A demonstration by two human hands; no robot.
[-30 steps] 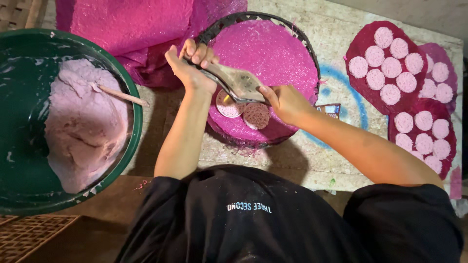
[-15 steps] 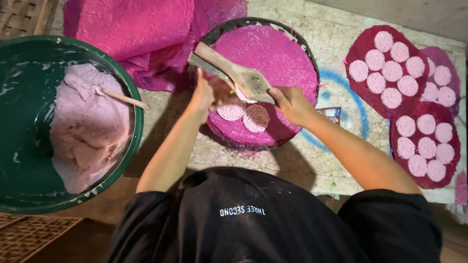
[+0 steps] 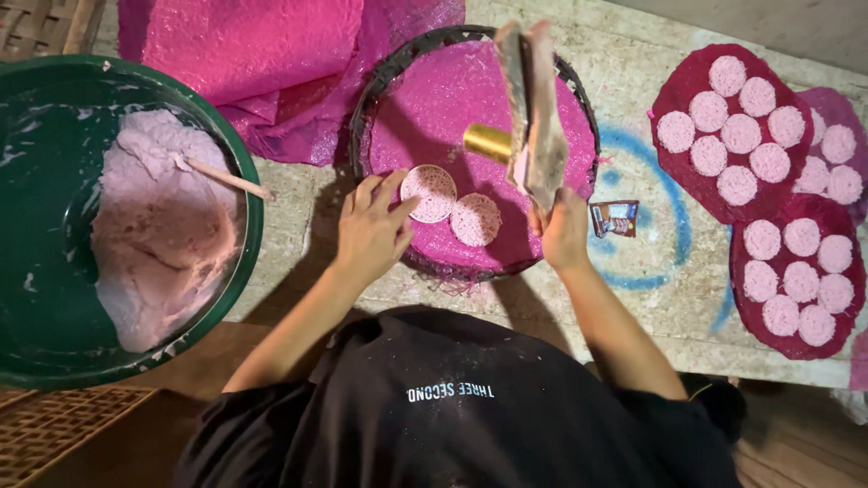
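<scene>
Left hand (image 3: 366, 230) open, fingertips on pink disc (image 3: 429, 192) in tray (image 3: 398, 63). Right hand (image 3: 562, 228) clenched round raised paddle (image 3: 533, 117). Risk: wet disc tearing under press; paddle dripping.

A pale stone slab (image 3: 651, 307) bears a green basin (image 3: 54, 352); pink-lined tray (image 3: 579, 117); small wrapper (image 3: 615, 218).

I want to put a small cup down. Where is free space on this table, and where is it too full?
Free: the pale table top between the round pink tray and the dark red sheets of discs, beside a small wrapper. Also the tray's far half. Crowded: the tray's near edge by both hands, and between the green basin and the tray.
</scene>
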